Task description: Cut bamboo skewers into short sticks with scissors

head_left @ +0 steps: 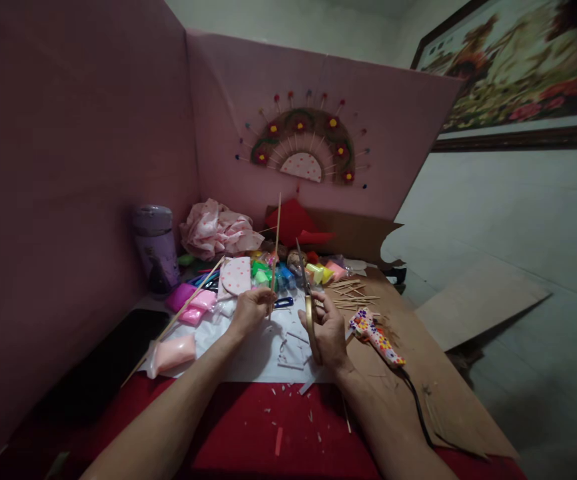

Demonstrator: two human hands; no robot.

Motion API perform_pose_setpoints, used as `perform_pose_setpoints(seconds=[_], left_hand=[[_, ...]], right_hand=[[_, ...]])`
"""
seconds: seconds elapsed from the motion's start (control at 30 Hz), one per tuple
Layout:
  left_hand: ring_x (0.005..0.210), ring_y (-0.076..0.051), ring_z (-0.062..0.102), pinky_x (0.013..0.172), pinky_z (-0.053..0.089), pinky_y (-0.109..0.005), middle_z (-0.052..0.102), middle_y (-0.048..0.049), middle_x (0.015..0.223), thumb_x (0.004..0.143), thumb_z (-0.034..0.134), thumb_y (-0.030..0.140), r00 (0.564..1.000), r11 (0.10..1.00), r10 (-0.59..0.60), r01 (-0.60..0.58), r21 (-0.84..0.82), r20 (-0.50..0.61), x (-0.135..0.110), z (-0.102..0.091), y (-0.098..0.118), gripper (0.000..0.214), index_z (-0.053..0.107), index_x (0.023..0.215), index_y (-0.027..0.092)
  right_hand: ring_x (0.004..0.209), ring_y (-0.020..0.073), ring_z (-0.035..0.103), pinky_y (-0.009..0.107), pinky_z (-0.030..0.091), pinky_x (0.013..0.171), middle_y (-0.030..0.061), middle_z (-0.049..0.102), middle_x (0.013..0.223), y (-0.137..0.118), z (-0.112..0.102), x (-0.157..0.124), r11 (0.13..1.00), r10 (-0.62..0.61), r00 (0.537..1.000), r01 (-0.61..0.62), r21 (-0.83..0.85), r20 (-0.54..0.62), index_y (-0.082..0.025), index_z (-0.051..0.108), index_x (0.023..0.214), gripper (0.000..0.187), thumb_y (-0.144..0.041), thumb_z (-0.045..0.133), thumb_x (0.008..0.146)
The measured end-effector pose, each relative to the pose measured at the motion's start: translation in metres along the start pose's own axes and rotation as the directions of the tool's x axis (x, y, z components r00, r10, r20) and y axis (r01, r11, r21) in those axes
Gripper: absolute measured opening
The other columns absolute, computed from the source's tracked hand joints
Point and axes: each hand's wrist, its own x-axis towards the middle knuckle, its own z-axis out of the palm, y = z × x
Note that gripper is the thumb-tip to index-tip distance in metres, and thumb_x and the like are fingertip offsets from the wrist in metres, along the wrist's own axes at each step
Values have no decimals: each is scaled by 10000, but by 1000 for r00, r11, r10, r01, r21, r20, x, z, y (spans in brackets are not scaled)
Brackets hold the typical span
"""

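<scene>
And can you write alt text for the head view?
The left hand holds a thin wooden stick upright; the right hand holds gold-handled scissors. Around them lie colorful packets and a flowery glue gun; behind, a half-circle flower craft decorates a pink board.

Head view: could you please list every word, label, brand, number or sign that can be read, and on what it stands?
No text can be read anywhere.
Purple tumbler: dark print, too blurred to tell whether it includes lettering.
Framed picture: small marks near its upper left corner, too small to read.
Scissors: no lettering visible.
</scene>
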Motion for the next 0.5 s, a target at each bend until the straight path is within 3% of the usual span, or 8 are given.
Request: perform_pose_setpoints(seconds=[0.2,0.37,0.5], left_hand=[[450,-101,519,441,417,-201,567,11,496,622,619,283,995,994,-96,97,-51,24,1,-2,3,137,633,633,147],[501,-100,548,480,445,-198,582,1,524,619,650,278,996,991,-73,78,-108,51,-3,1,11,143,626,614,137],[523,-110,579,477,455,-199,609,-20,563,640,673,378,965,971,-108,153,-183,238,-11,5,25,260,624,656,123]], right_hand=[[278,45,311,147,254,278,-130,381,418,5,-5,2,997,78,996,-79,19,33,-180,508,1064,390,-350,627,734],[316,51,381,142,310,296,-104,485,471,2,-2,3,993,87,996,-88,81,21,-192,493,1048,408,-345,661,709],[415,74,476,149,353,331,-60,575,588,-3,1,5,973,128,991,-130,188,24,-198,488,1029,494,-346,729,625]])
